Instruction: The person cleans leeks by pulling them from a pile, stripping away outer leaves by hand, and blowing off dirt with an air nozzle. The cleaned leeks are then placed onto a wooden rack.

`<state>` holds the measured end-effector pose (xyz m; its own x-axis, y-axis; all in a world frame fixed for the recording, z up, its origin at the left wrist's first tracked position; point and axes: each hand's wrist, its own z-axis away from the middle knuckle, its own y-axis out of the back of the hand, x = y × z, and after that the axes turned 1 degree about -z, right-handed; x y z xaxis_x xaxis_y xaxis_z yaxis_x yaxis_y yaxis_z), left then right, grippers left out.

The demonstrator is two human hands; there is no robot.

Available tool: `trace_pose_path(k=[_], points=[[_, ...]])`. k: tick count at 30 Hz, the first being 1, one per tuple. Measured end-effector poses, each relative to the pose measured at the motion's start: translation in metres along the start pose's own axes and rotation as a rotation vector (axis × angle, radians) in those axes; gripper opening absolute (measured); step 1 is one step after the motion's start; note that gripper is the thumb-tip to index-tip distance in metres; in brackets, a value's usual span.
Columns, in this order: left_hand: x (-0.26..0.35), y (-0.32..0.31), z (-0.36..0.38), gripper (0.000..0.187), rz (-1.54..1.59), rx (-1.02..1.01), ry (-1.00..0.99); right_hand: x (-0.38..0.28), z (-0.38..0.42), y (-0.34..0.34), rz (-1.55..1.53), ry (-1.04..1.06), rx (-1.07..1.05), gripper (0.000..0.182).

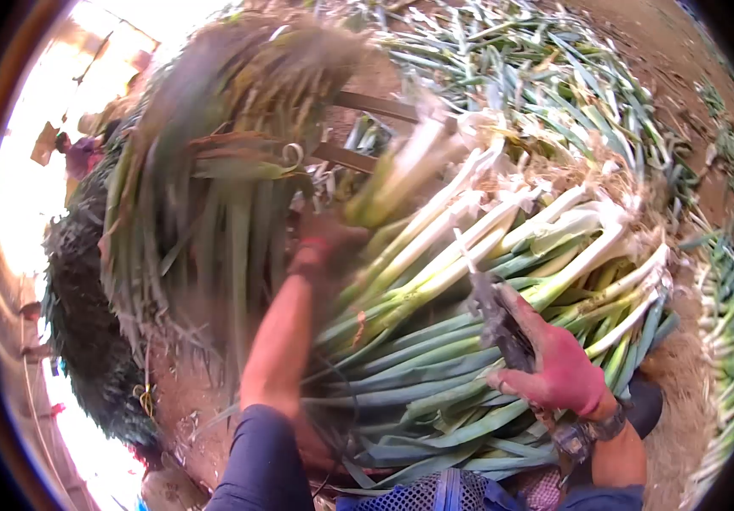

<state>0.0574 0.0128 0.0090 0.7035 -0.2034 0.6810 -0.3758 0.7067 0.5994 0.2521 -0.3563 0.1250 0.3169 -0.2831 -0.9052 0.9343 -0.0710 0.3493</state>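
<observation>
My left hand point(329, 235), smeared by motion with a red band at the wrist, is closed around a leek point(399, 175) whose white end points up and right. In my red-gloved right hand point(559, 362) is a dark-handled tool point(503, 324) with a thin pale tip, like a knife; its exact kind is hard to make out. Beneath and beside both hands lies a heap of leeks point(461, 341), white stalks and roots to the upper right, green leaves toward me. Left of my left hand, a large mass of leek leaves point(222, 196) hangs down, blurred.
Wooden slats point(375, 106) show behind my left hand. Loose leek trimmings point(512, 68) cover the ground at the back. A row of leeks point(729, 358) lies along the right edge. A dark green pile point(86, 315) stands at far left, with a person point(82, 157) beyond it.
</observation>
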Motion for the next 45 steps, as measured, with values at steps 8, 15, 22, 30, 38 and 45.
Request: trace_pose_path(k=[8, 15, 22, 30, 38, 45], points=[[0.036, -0.064, 0.051, 0.061, -0.661, 0.067, 0.192, 0.031, 0.063, 0.014, -0.702, -0.141, -0.102, 0.116], [0.063, -0.111, 0.100, 0.056, -0.577, -0.038, 0.310, 0.006, 0.100, 0.028, -0.505, 0.036, -0.162, 0.119], [0.057, -0.120, 0.121, 0.064, -0.393, -0.032, 0.273, 0.031, 0.084, 0.009, -0.728, 0.019, 0.098, 0.102], [0.030, -0.068, 0.107, 0.061, -0.206, -0.018, 0.087, 0.071, 0.144, 0.000, -0.601, 0.044, 0.359, 0.099], [0.061, -0.031, 0.231, 0.055, 0.403, 0.250, -0.327, -0.014, 0.159, -0.042, -0.142, 0.170, 0.318, 0.108], [0.104, -0.110, 0.365, 0.033, 1.127, -0.471, -0.309, -0.087, 0.161, -0.130, 0.320, 0.208, 0.314, 0.111]])
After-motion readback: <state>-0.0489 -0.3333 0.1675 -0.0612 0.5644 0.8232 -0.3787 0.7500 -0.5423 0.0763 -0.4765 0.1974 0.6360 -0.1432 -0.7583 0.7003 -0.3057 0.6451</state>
